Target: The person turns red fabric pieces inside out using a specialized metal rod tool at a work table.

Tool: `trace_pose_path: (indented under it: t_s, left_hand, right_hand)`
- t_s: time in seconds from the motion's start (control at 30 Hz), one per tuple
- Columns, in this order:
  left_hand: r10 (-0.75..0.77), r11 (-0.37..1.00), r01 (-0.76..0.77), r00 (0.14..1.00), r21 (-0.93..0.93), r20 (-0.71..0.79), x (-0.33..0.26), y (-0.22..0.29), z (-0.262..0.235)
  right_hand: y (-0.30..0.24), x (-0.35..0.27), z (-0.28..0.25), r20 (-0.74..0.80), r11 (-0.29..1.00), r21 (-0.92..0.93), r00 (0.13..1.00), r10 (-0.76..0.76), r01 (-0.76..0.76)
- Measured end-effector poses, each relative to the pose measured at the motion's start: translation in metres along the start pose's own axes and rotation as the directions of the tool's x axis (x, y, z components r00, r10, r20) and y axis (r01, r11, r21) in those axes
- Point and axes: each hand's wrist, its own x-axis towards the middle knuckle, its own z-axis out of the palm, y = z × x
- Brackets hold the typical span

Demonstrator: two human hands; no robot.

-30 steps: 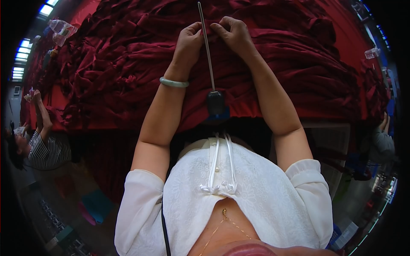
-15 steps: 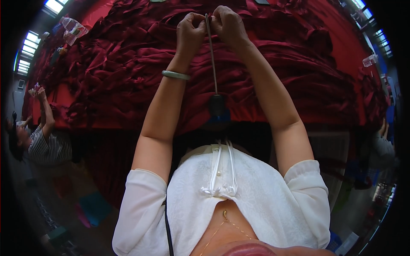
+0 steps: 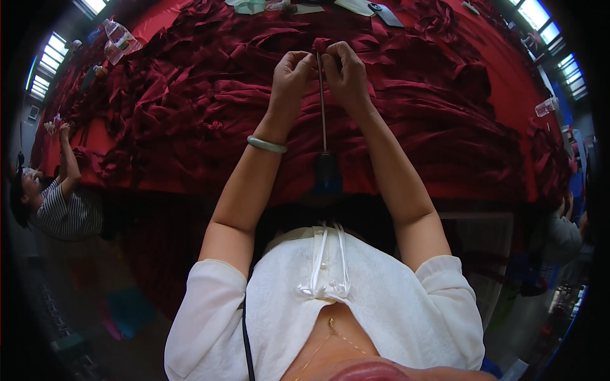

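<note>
A thin metal rod (image 3: 322, 105) rises from a dark base (image 3: 326, 168), bluish at its bottom, by the near edge of the table. At the rod's far tip sits a small bunch of dark red fabric (image 3: 320, 44). My left hand (image 3: 292, 79), the bangle on its wrist, is pinched closed just left of the tip; whatever lies between its fingertips is hidden. On the other side my right hand (image 3: 345, 75) has its fingers closed at the edge of the bunched fabric. Long rumpled strips of dark red cloth (image 3: 210, 105) spread under and around both hands.
A clear plastic bottle (image 3: 118, 42) lies at the far left, and a clear container (image 3: 546, 106) at the right edge. Green packaging (image 3: 248, 6) and a grey card (image 3: 386, 15) are at the far side. A person in a striped top (image 3: 60, 206) works at the left.
The view has tilted, so hands and rod sit lower in the picture and more of the far table shows. A red fabric bunch is now visible at the rod's tip, between my hands.
</note>
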Motion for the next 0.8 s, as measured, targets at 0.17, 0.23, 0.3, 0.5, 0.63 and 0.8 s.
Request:
trace_pose_path:
  t_s: [0.17, 0.23, 0.3, 0.5, 0.63, 0.8]
  left_hand:
    - [-0.195, 0.935, 0.236, 0.965, -0.264, 0.174, 0.021, 0.013, 0.000]
    - [-0.035, 0.974, 0.056, 0.994, -0.219, 0.101, 0.022, 0.014, 0.012]
    - [0.000, 0.977, 0.014, 0.998, -0.214, 0.065, 0.019, 0.009, 0.011]
    - [0.019, 0.989, -0.009, 0.998, -0.150, 0.065, 0.012, 0.013, -0.004]
    - [0.017, 0.983, -0.006, 0.998, -0.183, 0.062, 0.011, 0.013, 0.002]
    - [0.034, 0.995, -0.025, 0.996, -0.099, 0.082, -0.013, -0.005, 0.004]
  right_hand:
    - [0.015, 0.025, -0.024, 0.518, 0.776, 0.340, 0.794, 0.318, -0.532]
    - [0.038, 0.039, -0.014, 0.472, 0.823, 0.286, 0.820, 0.325, -0.491]
    - [0.026, 0.040, 0.004, 0.355, 0.968, -0.028, 0.903, 0.243, -0.249]
    - [-0.016, 0.006, 0.007, 0.166, 0.933, -0.317, 0.959, 0.229, -0.168]
    - [0.015, 0.027, 0.004, 0.340, 0.916, -0.200, 0.852, 0.398, -0.348]
    - [0.029, 0.055, 0.028, 0.179, 0.915, -0.025, 0.899, 0.400, -0.402]
